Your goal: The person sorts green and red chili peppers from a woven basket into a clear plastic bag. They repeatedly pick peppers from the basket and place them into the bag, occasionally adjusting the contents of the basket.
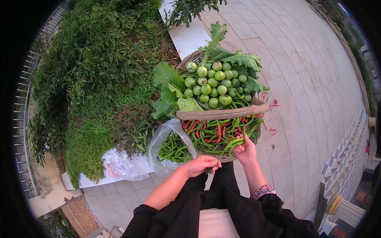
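Observation:
A wicker basket with a thick handle [223, 114] stands before me. Its far half holds green tomatoes [212, 83] ringed by large leaves [168, 77]; red chili peppers [219, 133] and green ones lie in the near half. My right hand [246, 151], over the basket's near right side, holds several green chili peppers [233, 143] between thumb and fingers. Near the front rim, my left hand [202, 165] pinches something thin and green, perhaps a stem or leaf. Left of the basket, an open clear plastic bag [153, 157] contains green chili peppers [175, 150].
A planted bed [101, 68] with a white stone edge [89, 180] runs along the left. Crumpled plastic bags [125, 166] lie on that edge. Several red peppers [273, 131] are scattered on the paving [297, 119] right of the basket.

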Available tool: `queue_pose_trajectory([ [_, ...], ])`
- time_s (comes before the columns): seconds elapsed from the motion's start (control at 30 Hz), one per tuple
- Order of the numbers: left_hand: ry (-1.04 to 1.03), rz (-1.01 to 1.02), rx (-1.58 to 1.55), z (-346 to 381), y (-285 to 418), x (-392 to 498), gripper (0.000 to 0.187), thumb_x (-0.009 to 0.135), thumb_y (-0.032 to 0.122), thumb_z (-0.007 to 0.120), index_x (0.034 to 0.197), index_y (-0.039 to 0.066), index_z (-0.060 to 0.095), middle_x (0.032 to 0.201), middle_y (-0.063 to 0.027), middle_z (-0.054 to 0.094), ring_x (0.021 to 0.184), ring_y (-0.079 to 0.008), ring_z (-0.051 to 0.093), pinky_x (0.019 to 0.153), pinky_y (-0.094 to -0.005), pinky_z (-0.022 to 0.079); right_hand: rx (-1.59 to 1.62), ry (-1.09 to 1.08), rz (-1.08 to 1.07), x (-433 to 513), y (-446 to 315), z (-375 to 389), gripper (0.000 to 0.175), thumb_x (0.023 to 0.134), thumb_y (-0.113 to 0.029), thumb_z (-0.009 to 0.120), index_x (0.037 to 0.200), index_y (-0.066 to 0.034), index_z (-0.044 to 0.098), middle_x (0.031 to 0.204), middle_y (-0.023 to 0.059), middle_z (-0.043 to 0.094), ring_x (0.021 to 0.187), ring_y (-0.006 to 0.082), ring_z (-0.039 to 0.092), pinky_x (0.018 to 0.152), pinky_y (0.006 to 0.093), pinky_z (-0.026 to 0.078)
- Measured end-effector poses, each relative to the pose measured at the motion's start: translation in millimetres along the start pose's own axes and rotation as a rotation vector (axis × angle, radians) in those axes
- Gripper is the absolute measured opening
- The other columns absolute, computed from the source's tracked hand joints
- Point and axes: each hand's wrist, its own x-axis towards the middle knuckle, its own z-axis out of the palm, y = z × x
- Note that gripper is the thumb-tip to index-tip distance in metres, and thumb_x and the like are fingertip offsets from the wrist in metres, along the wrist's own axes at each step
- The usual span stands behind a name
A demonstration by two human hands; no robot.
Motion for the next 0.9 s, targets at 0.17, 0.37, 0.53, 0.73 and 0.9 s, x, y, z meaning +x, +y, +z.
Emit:
queue_pose_trajectory([
  [0.17,0.152,-0.046,0.211,-2.3,-7.3,7.0,0.024,0.09,0.023,0.048,0.086,0.002,0.058,0.066,0.0035,0.051,0.058,-0.0052,0.044,0.054,-0.0196,0.038,-0.085,0.065,-0.079,-6.0,-3.6,2.2,0.023,0.091,-0.03,0.044,0.085,-0.0096,0.053,0.082,0.0074,0.061,0.044,0.0097,0.038,0.044,0.0241,0.032],
  [0.37,0.436,-0.2,0.37,-2.1,-19.7,13.2,0.025,0.089,0.024,0.047,0.081,0.004,0.059,0.065,0.0018,0.056,0.057,-0.0063,0.047,0.052,-0.0227,0.039,-0.407,0.125,-0.257,-26.1,5.4,11.5,0.023,0.092,-0.03,0.043,0.084,-0.0098,0.052,0.082,0.0056,0.06,0.044,0.0097,0.035,0.044,0.0236,0.031],
  [0.53,0.5,0.059,0.8,12.6,-29.1,14.1,0.023,0.087,0.022,0.047,0.082,0.004,0.059,0.062,-0.0035,0.059,0.057,-0.0135,0.054,0.055,-0.0281,0.043,-0.349,0.252,-0.328,-25.4,-7.1,-8.3,0.022,0.091,-0.03,0.045,0.083,-0.0102,0.051,0.081,0.0052,0.06,0.043,0.0091,0.034,0.042,0.0228,0.03],
  [0.73,0.192,0.26,1.062,39.4,-23.2,-3.9,0.017,0.086,0.018,0.046,0.081,0.006,0.057,0.07,-0.0049,0.058,0.064,-0.0174,0.058,0.059,-0.0293,0.045,-0.429,0.388,-0.358,-15.9,-72.5,-55.0,0.022,0.089,-0.031,0.047,0.08,-0.0105,0.049,0.078,0.0069,0.062,0.047,0.0092,0.042,0.042,0.0214,0.029],
  [0.9,0.346,-0.002,0.442,12.4,-28.7,-8.2,0.021,0.09,0.022,0.045,0.08,0.005,0.055,0.068,0.0008,0.056,0.061,-0.0058,0.051,0.056,-0.0203,0.043,-0.642,0.473,-0.336,11.5,-69.8,-18.8,0.015,0.085,-0.023,0.055,0.091,-0.0083,0.053,0.075,0.0087,0.063,0.058,0.0117,0.054,0.052,0.025,0.041],
])
